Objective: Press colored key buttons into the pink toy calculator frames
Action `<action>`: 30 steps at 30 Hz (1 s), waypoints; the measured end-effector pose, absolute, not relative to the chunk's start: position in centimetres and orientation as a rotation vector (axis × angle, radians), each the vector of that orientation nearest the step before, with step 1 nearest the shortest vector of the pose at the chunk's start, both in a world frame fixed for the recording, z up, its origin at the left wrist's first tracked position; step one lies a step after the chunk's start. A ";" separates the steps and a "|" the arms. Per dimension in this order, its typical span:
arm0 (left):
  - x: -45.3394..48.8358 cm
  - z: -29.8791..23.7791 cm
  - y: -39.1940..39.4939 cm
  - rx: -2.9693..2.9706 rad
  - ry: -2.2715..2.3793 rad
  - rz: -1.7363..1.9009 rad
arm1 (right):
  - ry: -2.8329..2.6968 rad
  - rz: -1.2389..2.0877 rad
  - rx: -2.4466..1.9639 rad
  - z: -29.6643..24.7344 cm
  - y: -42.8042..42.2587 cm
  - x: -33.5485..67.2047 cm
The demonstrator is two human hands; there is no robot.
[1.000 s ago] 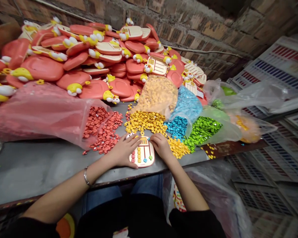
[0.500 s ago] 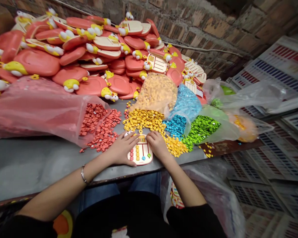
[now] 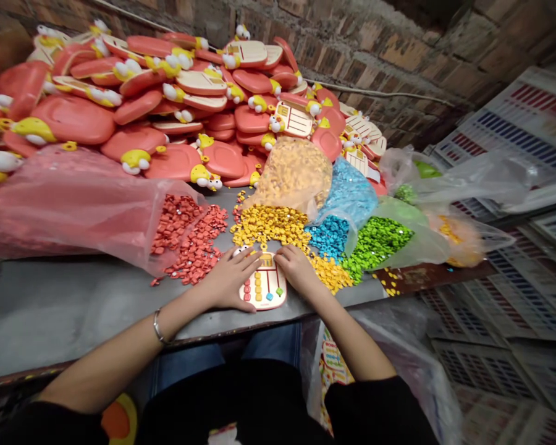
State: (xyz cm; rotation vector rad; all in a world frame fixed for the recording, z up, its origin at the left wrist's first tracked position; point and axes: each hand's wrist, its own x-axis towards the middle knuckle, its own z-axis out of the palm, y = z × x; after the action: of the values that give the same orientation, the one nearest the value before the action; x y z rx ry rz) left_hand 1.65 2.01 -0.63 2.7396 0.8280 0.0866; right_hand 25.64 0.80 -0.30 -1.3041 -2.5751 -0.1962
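Observation:
A small cream toy calculator [image 3: 265,289] with red, yellow and green buttons lies on the grey table [image 3: 65,309] at its front edge. My left hand [image 3: 229,278] rests on the toy's left side with fingers stretched flat over its top. My right hand [image 3: 296,271] is at the toy's upper right corner, fingers curled down in a pinch; what they hold is hidden. Loose yellow buttons [image 3: 271,225] lie just beyond the toy, red buttons [image 3: 192,247] to its left, and blue buttons [image 3: 331,236] and green buttons [image 3: 375,241] to its right.
A big heap of red and yellow toy calculators [image 3: 167,111] fills the back of the table against a brick wall. Plastic bags [image 3: 60,204] spill the buttons. White crates [image 3: 514,142] stand at the right. A bag of finished toys [image 3: 336,364] hangs below the table edge.
Both hands stay on the toy with only slight finger shifts. The view has shifted slightly.

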 end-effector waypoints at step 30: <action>1.6 -0.3 2.2 2.737 0.821 0.027 | -1.984 -0.145 -1.740 -1.7 3.7 35.9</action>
State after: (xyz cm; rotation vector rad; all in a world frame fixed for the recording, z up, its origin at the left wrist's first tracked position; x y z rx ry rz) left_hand 1.64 2.17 -0.33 2.7369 0.8209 0.0271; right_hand 35.92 3.66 -1.73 -1.7399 -1.9844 -0.1446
